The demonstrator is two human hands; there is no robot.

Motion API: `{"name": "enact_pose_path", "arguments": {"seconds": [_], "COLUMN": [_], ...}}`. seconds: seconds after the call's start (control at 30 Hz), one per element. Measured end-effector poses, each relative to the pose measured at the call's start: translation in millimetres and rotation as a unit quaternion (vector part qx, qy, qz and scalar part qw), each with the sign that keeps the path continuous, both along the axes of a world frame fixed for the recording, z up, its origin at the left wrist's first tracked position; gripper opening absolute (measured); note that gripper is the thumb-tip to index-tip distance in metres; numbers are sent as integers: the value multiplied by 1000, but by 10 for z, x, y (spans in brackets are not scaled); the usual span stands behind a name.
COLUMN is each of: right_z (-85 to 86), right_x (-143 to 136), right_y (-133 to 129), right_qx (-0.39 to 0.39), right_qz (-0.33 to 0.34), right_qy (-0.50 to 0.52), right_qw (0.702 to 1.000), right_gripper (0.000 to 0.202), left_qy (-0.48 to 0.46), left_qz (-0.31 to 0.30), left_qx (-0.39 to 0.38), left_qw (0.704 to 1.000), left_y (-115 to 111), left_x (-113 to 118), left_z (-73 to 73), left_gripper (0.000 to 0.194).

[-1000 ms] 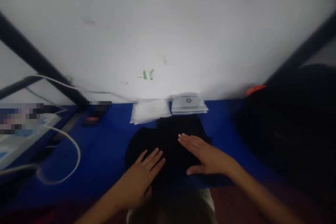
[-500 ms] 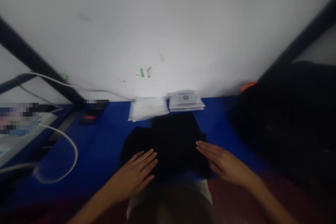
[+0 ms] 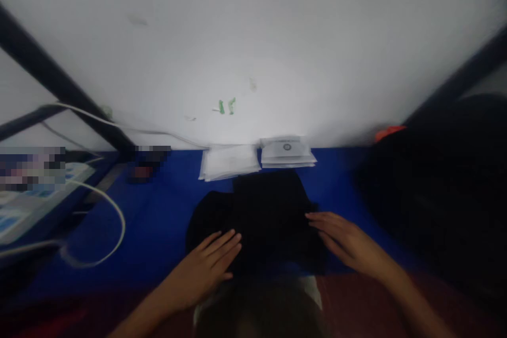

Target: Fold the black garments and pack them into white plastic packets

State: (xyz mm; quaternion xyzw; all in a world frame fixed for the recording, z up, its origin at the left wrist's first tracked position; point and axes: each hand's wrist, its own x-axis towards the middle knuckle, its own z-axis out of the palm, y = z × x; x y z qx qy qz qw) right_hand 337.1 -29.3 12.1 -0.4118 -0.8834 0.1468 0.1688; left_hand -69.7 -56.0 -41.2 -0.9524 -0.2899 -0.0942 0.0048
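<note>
Head cam, going left to right: a white cable loops on the blue bench, well left of the left fingers. The left hand is palm-down on the near-left part of the black cloth, fingers slightly apart, not clamped on anything. The cloth lies between both hands, mostly forward of the fingers; its long axis looks side to side, though it's super dark. Left hand's nearer, overlapping it. Beyond those fingertips are white packets, then a stack with a round dark emblem, lettering too blurry to read. Right hand: fingers straight, nearly together, tips at the cloth's right edge, no pinch visible.
</note>
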Motion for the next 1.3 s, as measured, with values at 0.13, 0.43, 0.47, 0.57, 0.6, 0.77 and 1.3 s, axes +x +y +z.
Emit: {"name": "enact_pose_path", "arguments": {"seconds": [0.13, 0.43, 0.47, 0.57, 0.6, 0.77, 1.3], "right_z": [18, 94, 102, 105, 98, 46, -39], "right_x": [12, -22, -37, -59, -59, -47, -133], "right_y": [60, 246, 266, 310, 321, 351, 744], "right_qx": [19, 63, 66, 78, 82, 91, 91], "right_qz": [0, -17, -21, -32, -34, -36, -57], "right_qy": [-9, -34, -36, -41, -43, -48, -107], "right_qw": [1000, 997, 997, 996, 995, 994, 988], "right_gripper": [31, 31, 30, 28, 28, 27, 25], "left_qy": [-34, -226, -219, -156, -131, -87, -18], "left_qz": [12, 134, 120, 42, 23, 26, 342], "left_qx": [-16, -60, -58, -76, -81, -72, -17], "left_qw": [999, 963, 967, 984, 988, 993, 939], "left_y": [13, 352, 360, 305, 272, 149, 671], "left_x": [-16, 24, 52, 122, 132, 56, -162], "left_z": [152, 577, 604, 616, 595, 458, 363], "left_gripper": [50, 37, 35, 44, 50, 32, 33]}}
